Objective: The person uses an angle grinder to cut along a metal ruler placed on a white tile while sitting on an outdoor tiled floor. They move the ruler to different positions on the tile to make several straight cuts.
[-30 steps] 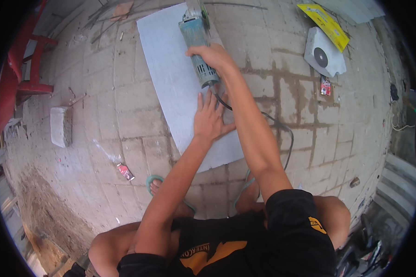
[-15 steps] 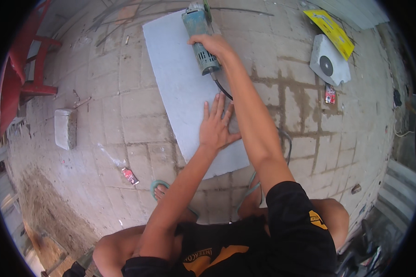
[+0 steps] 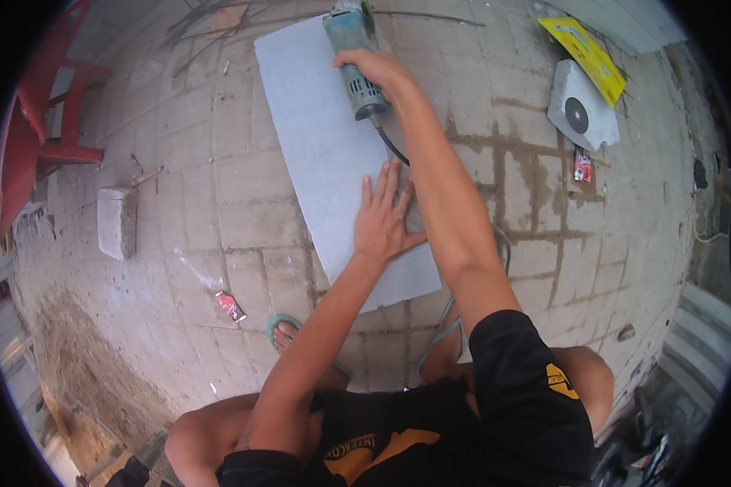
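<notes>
A pale grey flat board (image 3: 300, 114) lies lengthwise on the paved ground in front of me. My left hand (image 3: 384, 223) presses flat on its near part, fingers spread. Toward the far end, my right hand (image 3: 379, 71) is wrapped around the body of a teal angle grinder (image 3: 364, 96). The grinder's head is at the board's far right edge, with its disc side partly out of sight at the top. A black power cord (image 3: 392, 146) runs from the grinder's near end and passes under my right forearm.
On the right, a white block (image 3: 559, 101) carries a dark cutting disc (image 3: 577, 115) and touches a yellow packet (image 3: 585, 61). Small red packets (image 3: 582, 164) lie about. A concrete block (image 3: 117, 223) and red chair (image 3: 69, 122) stand left. Thin rods (image 3: 430, 15) lie beyond the board.
My right hand and the grinder have shifted slightly farther away along the board's edge. My left hand stays flat on the board. The whole view has moved a little.
</notes>
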`<state>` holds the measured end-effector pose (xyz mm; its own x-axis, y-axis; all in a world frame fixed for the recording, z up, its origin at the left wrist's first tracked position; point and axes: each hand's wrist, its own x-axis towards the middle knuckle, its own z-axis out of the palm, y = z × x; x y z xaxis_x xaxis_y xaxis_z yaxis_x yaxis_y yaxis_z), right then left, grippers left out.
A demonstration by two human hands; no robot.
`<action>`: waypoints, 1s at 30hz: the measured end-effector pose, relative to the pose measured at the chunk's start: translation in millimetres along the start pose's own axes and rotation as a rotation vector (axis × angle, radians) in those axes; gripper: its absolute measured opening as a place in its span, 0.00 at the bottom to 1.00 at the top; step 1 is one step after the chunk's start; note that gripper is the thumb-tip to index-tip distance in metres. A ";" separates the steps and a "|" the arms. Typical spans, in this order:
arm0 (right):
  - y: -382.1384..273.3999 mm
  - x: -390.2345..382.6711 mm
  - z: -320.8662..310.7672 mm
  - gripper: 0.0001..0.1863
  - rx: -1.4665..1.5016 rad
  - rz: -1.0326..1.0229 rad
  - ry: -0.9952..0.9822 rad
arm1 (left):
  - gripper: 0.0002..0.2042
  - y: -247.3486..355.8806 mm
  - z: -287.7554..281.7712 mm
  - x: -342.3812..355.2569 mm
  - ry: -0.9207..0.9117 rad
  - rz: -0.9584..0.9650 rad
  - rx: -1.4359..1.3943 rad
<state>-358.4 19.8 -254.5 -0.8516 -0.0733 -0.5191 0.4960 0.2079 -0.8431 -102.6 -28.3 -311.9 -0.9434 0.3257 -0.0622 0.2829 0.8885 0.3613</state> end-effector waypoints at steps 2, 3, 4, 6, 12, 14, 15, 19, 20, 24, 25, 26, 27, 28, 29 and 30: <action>0.4 -2.6 -1.0 0.30 -0.013 -0.017 -0.012 | 0.54 -0.5 0.3 0.6 -0.003 -0.001 0.007; 0.8 -4.4 -1.4 0.31 -0.023 -0.011 -0.011 | 0.54 -0.4 0.5 0.6 -0.001 0.000 0.009; 1.2 -6.4 -1.9 0.30 -0.022 -0.026 -0.022 | 0.54 -0.4 0.7 0.6 -0.031 -0.009 0.009; 2.0 -10.4 -2.3 0.30 -0.029 -0.034 -0.027 | 0.54 -0.6 1.3 0.6 -0.014 0.001 0.023; 6.1 -23.6 -3.0 0.31 0.008 -0.044 -0.020 | 0.54 -1.8 3.0 -0.3 0.003 0.003 0.010; 6.9 -27.2 -3.3 0.30 0.002 -0.051 -0.029 | 0.54 -1.7 3.5 0.0 0.013 0.006 0.005; 7.3 -29.0 -3.2 0.30 -0.003 -0.040 -0.025 | 0.53 -1.5 3.6 0.0 0.020 0.007 0.004; 10.7 -35.8 -3.9 0.29 0.000 -0.040 -0.028 | 0.53 -1.5 3.4 0.5 0.029 0.009 0.006; 11.9 -37.0 -4.6 0.28 -0.004 -0.034 -0.029 | 0.53 -1.7 3.4 0.2 0.059 0.019 0.001; 13.6 -34.8 -6.6 0.26 0.017 -0.012 -0.051 | 0.52 -2.3 4.7 -0.5 0.076 0.029 -0.016; 13.0 -32.9 -6.0 0.26 0.022 -0.022 -0.051 | 0.52 -2.6 5.2 -0.5 0.065 0.027 -0.015; 12.1 -30.6 -4.8 0.26 0.026 -0.026 -0.051 | 0.52 -2.7 5.7 -0.4 0.068 0.027 -0.014; 11.5 -28.6 -3.7 0.26 0.025 -0.015 -0.038 | 0.52 -2.8 6.3 -0.4 0.071 0.027 -0.014; 11.1 -26.9 -3.2 0.26 0.022 -0.029 -0.044 | 0.52 -2.9 6.7 -0.2 0.050 0.019 -0.014; 10.5 -25.1 -2.4 0.26 0.013 -0.029 -0.037 | 0.52 -3.4 6.9 0.1 0.070 0.026 -0.006; 10.1 -23.8 -2.0 0.26 -0.002 -0.017 -0.020 | 0.52 -3.1 7.2 0.0 0.066 0.025 -0.001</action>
<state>-333.4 25.6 -250.4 -0.8564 -0.0963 -0.5073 0.4811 0.2082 -0.8516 -102.2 -28.7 -319.8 -0.9453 0.3262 0.0082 0.3068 0.8800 0.3627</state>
